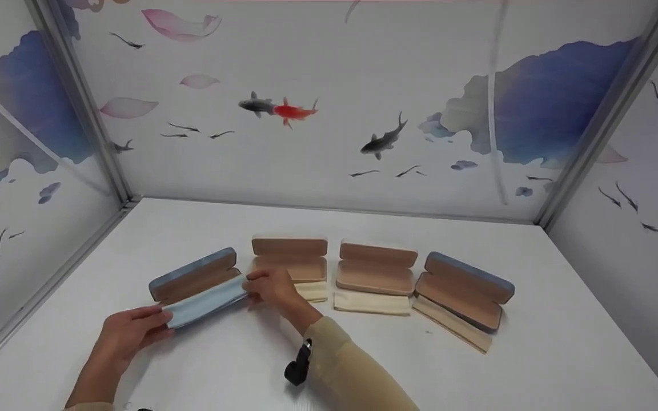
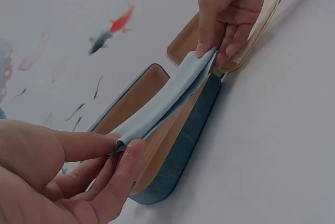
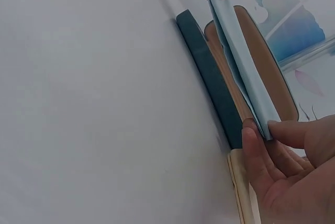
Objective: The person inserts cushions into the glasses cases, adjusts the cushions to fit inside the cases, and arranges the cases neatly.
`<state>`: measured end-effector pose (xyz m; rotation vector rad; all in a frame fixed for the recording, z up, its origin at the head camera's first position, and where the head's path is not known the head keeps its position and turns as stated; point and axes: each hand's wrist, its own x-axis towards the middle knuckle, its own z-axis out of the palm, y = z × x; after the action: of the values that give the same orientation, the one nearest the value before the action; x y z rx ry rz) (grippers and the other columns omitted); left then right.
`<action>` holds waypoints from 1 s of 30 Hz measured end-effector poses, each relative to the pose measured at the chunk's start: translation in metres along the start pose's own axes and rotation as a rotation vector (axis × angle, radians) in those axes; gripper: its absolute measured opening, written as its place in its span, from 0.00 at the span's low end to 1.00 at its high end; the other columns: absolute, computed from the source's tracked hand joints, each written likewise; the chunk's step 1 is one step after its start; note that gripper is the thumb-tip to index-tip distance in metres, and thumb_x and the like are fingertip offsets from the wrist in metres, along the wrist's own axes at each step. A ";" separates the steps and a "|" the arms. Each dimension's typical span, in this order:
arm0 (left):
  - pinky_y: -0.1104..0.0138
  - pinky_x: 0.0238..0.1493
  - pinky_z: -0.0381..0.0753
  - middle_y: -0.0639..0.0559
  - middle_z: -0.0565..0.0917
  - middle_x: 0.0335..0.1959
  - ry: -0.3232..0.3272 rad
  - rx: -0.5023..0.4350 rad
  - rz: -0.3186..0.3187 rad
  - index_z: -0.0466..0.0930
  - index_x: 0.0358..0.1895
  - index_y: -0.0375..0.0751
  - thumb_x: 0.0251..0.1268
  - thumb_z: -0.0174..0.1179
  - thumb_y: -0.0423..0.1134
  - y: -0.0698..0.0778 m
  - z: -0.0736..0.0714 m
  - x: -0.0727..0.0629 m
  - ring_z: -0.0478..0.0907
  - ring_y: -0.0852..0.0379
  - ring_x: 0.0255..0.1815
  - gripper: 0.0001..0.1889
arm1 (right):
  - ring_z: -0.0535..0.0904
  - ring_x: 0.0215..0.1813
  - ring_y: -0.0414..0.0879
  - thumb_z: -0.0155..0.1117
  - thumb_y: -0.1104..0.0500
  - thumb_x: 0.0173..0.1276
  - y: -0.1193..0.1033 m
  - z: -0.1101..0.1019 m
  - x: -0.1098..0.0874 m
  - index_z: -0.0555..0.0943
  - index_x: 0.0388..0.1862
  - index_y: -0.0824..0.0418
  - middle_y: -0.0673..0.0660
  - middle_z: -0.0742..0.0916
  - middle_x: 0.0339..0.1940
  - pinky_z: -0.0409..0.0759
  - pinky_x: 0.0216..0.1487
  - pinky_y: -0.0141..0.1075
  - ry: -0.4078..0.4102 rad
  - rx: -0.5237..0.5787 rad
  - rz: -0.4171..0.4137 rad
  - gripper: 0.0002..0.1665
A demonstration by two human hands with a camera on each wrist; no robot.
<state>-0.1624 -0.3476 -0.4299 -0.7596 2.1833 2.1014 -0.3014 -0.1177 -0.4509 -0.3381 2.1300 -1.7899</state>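
A folded light-blue cloth [image 1: 208,303] is stretched between both hands, above an open glasses case [image 1: 195,273] with a blue outside and brown lining. My left hand [image 1: 129,331] pinches the cloth's near left end between thumb and fingers. At the other end, my right hand [image 1: 275,291] pinches the corner. In the left wrist view the cloth [image 2: 165,98] hangs over the case's lower half [image 2: 183,145], its folded layers parting slightly along one edge. The right wrist view shows the same cloth [image 3: 243,62] lengthwise over the brown interior.
Three more open glasses cases stand in an arc: one behind the right hand [image 1: 289,247], one in the middle [image 1: 376,277] and one at the right [image 1: 460,297]. Folded cream cloths [image 1: 372,303] lie in front of them. Printed wall panels [image 1: 329,171] enclose the white table [image 1: 237,371].
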 end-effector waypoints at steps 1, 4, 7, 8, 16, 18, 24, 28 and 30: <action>0.68 0.43 0.87 0.30 0.73 0.62 -0.004 0.003 -0.001 0.61 0.70 0.19 0.65 0.67 0.34 0.001 0.001 0.001 0.85 0.63 0.35 0.36 | 0.82 0.28 0.40 0.68 0.66 0.65 -0.001 0.000 0.003 0.86 0.42 0.66 0.54 0.87 0.32 0.86 0.35 0.33 0.005 -0.002 0.007 0.08; 0.69 0.41 0.87 0.37 0.79 0.52 0.000 -0.004 -0.014 0.62 0.70 0.20 0.65 0.67 0.34 0.005 0.004 0.003 0.84 0.63 0.34 0.35 | 0.82 0.28 0.40 0.68 0.66 0.66 -0.005 0.000 0.007 0.86 0.41 0.66 0.53 0.86 0.32 0.85 0.33 0.31 0.015 -0.011 0.003 0.06; 0.70 0.40 0.86 0.43 0.80 0.45 0.012 0.008 -0.023 0.62 0.70 0.20 0.67 0.65 0.33 0.010 0.007 0.005 0.84 0.63 0.32 0.34 | 0.82 0.28 0.41 0.68 0.66 0.66 -0.007 -0.001 0.011 0.86 0.41 0.67 0.54 0.86 0.33 0.83 0.31 0.30 0.024 -0.014 -0.006 0.06; 0.70 0.40 0.86 0.42 0.80 0.45 0.014 0.025 -0.019 0.62 0.70 0.19 0.68 0.64 0.34 0.011 0.007 0.006 0.85 0.62 0.32 0.33 | 0.82 0.30 0.42 0.68 0.66 0.66 -0.008 -0.002 0.011 0.86 0.41 0.67 0.54 0.86 0.34 0.83 0.32 0.31 0.024 -0.016 -0.017 0.07; 0.71 0.40 0.86 0.42 0.80 0.44 0.003 0.065 -0.002 0.60 0.70 0.19 0.69 0.63 0.34 0.014 0.001 0.009 0.86 0.62 0.32 0.33 | 0.82 0.33 0.45 0.68 0.66 0.66 -0.015 0.004 0.014 0.86 0.38 0.66 0.53 0.85 0.31 0.86 0.40 0.38 0.037 0.012 -0.026 0.04; 0.70 0.41 0.86 0.40 0.77 0.48 0.000 0.009 0.002 0.59 0.71 0.18 0.68 0.64 0.32 0.013 -0.002 0.009 0.85 0.63 0.32 0.35 | 0.80 0.31 0.44 0.69 0.66 0.66 -0.015 0.006 0.014 0.86 0.37 0.66 0.52 0.84 0.30 0.85 0.40 0.38 0.045 0.022 -0.029 0.03; 0.71 0.43 0.86 0.49 0.80 0.44 0.028 -0.102 0.006 0.61 0.71 0.22 0.67 0.65 0.32 0.010 -0.012 0.009 0.86 0.63 0.33 0.35 | 0.77 0.30 0.41 0.70 0.65 0.65 -0.016 0.007 0.015 0.87 0.35 0.65 0.51 0.85 0.30 0.83 0.38 0.36 0.063 0.009 -0.037 0.02; 0.71 0.42 0.86 0.57 0.83 0.33 0.043 -0.121 0.011 0.63 0.70 0.22 0.67 0.64 0.31 0.008 -0.013 0.010 0.87 0.63 0.33 0.31 | 0.77 0.30 0.41 0.71 0.65 0.64 -0.015 0.010 0.018 0.87 0.35 0.64 0.51 0.85 0.30 0.80 0.34 0.32 0.071 0.014 -0.021 0.02; 0.71 0.41 0.86 0.58 0.84 0.31 0.053 -0.110 0.010 0.64 0.69 0.22 0.67 0.64 0.30 0.007 -0.012 0.011 0.87 0.64 0.32 0.31 | 0.77 0.30 0.41 0.71 0.66 0.64 -0.013 0.012 0.020 0.87 0.35 0.64 0.51 0.84 0.29 0.78 0.31 0.30 0.078 0.012 -0.007 0.02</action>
<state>-0.1708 -0.3622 -0.4260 -0.8234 2.1159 2.2471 -0.3156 -0.1383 -0.4422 -0.2776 2.1728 -1.8477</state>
